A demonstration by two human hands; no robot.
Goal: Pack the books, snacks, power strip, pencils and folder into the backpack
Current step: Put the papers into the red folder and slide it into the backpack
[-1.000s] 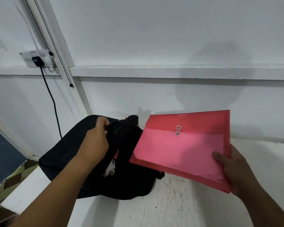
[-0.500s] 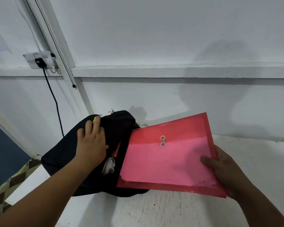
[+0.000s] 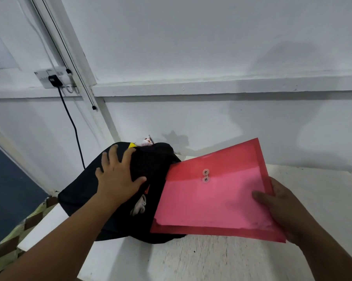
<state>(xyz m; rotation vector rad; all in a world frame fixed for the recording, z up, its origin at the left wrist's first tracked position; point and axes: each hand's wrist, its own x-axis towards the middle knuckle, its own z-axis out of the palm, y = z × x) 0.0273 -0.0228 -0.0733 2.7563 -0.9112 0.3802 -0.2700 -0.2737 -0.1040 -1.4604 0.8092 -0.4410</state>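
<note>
Center frame, my left hand [image 3: 118,177] lies flat with fingers spread on the black backpack [image 3: 85,191], gripping nothing. Lower right, my right hand [image 3: 282,211] pinches the red folder [image 3: 215,195] by its right edge, thumb on top; the folder's left edge overlaps the backpack opening. Both sit on the white table [image 3: 191,260].

A black backpack [image 3: 94,191] lies on the white counter [image 3: 211,260], against the wall. The left hand [image 3: 118,177] rests flat on its upper panel, fingers [image 3: 112,154] spread. The right hand [image 3: 282,211] grips the right edge of a red folder [image 3: 213,197] (string-and-button closure on its flap), whose left edge meets the bag's opening. A white item, possibly the power strip [image 3: 139,206], shows inside. Something yellow [image 3: 132,145] protrudes at the top.
</note>
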